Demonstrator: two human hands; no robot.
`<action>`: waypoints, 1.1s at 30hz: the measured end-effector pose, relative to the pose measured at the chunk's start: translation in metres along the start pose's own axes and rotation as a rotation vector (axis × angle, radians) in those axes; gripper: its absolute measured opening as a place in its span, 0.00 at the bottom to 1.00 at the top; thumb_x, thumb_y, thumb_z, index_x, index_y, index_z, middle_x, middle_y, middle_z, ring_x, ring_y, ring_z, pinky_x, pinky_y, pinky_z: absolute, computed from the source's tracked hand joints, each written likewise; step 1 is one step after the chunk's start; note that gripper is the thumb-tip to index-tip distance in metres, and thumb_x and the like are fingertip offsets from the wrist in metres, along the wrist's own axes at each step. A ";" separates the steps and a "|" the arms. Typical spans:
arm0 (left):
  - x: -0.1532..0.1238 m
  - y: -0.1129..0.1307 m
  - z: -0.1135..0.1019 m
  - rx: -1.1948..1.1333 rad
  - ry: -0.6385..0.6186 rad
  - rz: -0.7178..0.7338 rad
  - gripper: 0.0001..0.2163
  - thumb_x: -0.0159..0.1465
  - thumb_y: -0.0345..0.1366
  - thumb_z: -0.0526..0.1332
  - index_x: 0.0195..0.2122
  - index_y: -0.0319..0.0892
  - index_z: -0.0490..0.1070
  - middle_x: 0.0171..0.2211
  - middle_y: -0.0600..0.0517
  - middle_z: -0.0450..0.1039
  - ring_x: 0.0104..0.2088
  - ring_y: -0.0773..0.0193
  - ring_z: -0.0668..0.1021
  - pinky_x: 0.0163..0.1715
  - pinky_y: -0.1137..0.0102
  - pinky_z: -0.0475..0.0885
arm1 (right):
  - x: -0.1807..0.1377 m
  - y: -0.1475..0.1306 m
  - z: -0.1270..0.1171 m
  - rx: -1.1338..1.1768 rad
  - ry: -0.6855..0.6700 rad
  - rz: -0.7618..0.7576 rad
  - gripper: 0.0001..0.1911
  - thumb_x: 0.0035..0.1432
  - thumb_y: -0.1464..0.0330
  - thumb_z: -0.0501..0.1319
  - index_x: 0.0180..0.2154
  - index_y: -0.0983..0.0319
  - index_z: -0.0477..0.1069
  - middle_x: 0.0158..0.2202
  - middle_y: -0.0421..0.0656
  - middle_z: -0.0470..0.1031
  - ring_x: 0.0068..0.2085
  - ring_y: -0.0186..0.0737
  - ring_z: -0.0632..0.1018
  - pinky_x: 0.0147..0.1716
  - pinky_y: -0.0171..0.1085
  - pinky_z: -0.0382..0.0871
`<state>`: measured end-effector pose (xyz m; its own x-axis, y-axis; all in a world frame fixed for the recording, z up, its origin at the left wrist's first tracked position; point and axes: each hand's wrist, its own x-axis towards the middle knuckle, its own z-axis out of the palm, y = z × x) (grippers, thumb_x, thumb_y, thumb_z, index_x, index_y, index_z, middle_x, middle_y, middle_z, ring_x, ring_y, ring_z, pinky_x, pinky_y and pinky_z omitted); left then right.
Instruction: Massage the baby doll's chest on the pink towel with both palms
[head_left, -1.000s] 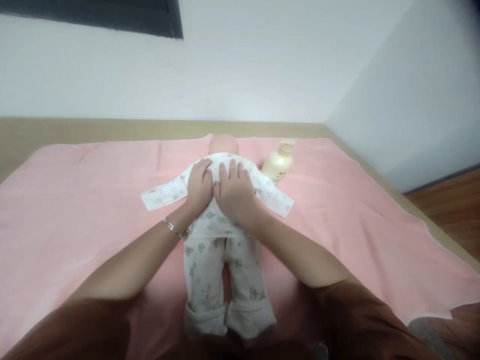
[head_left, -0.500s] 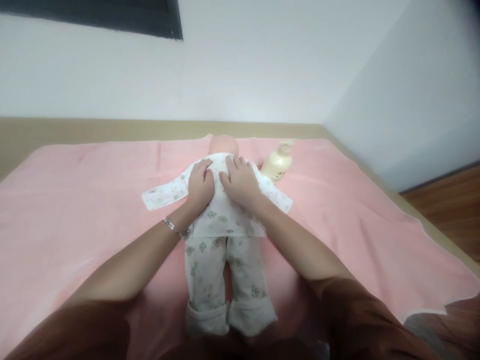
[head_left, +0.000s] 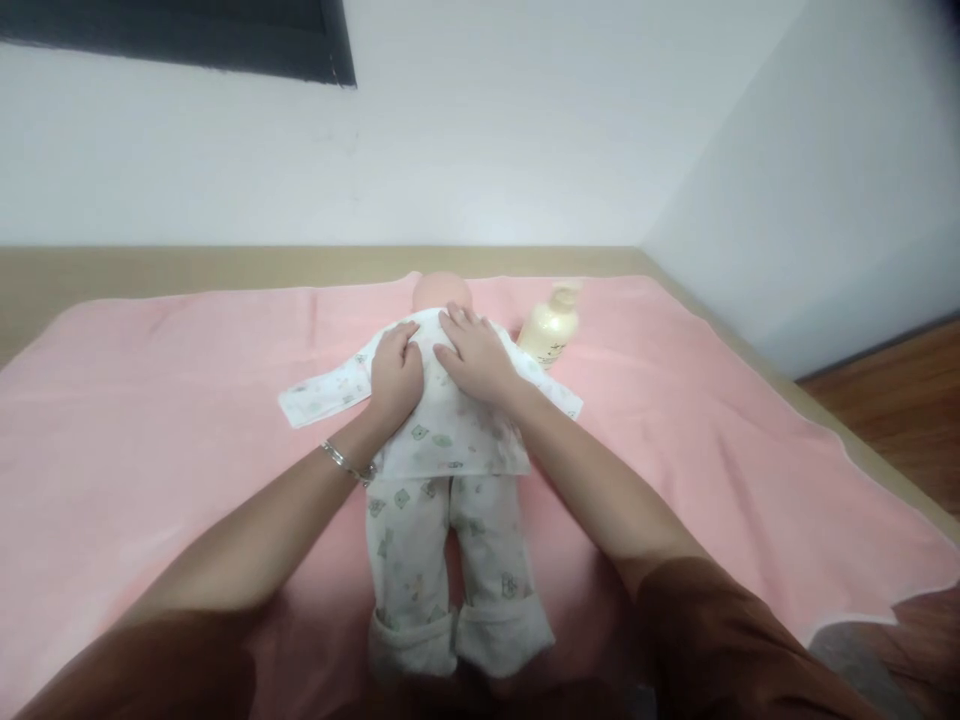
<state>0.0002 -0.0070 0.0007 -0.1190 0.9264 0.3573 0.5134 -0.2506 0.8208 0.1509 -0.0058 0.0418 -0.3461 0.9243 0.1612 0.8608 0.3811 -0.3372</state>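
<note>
A baby doll [head_left: 442, 292] lies face down on a pink towel [head_left: 150, 400], head away from me. It wears a white printed shirt [head_left: 442, 435] and matching trousers [head_left: 409, 560] with rolled cuffs. My left hand [head_left: 395, 375], a bracelet on its wrist, lies flat on the left side of the doll's upper back. My right hand [head_left: 478, 355] rests flat on the right side near the neck, fingers spread. Neither hand holds anything.
A pale yellow pump bottle [head_left: 553, 328] stands on the towel just right of the doll's head. The towel covers a tan bed or table [head_left: 187, 262] against a white wall. A wooden floor [head_left: 892, 410] shows at the right.
My right hand has slid up the doll's back from the waist to the shoulder area. My left hand has stayed about where it was.
</note>
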 end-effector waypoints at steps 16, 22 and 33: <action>0.002 -0.004 0.001 0.028 -0.010 0.020 0.21 0.65 0.34 0.49 0.56 0.39 0.73 0.60 0.44 0.74 0.62 0.54 0.73 0.68 0.55 0.65 | 0.000 -0.001 0.001 -0.024 -0.017 -0.087 0.29 0.73 0.62 0.44 0.70 0.61 0.57 0.75 0.47 0.50 0.74 0.56 0.54 0.72 0.59 0.49; 0.002 -0.003 0.001 -0.009 0.002 0.002 0.21 0.64 0.34 0.50 0.54 0.39 0.74 0.59 0.44 0.75 0.62 0.54 0.73 0.68 0.55 0.65 | -0.024 -0.031 0.009 -0.173 0.083 0.059 0.29 0.72 0.64 0.45 0.69 0.68 0.57 0.73 0.58 0.54 0.72 0.65 0.59 0.68 0.64 0.55; 0.002 -0.004 0.001 -0.019 -0.003 0.008 0.21 0.64 0.33 0.50 0.54 0.40 0.74 0.58 0.44 0.75 0.61 0.54 0.74 0.67 0.54 0.66 | -0.006 -0.014 0.000 -0.027 -0.029 -0.075 0.26 0.73 0.63 0.42 0.68 0.55 0.62 0.75 0.44 0.52 0.75 0.55 0.53 0.71 0.61 0.49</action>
<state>-0.0010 -0.0043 -0.0020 -0.1123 0.9250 0.3630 0.4981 -0.2637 0.8261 0.1409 -0.0163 0.0453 -0.4201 0.8936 0.1582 0.8417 0.4489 -0.3000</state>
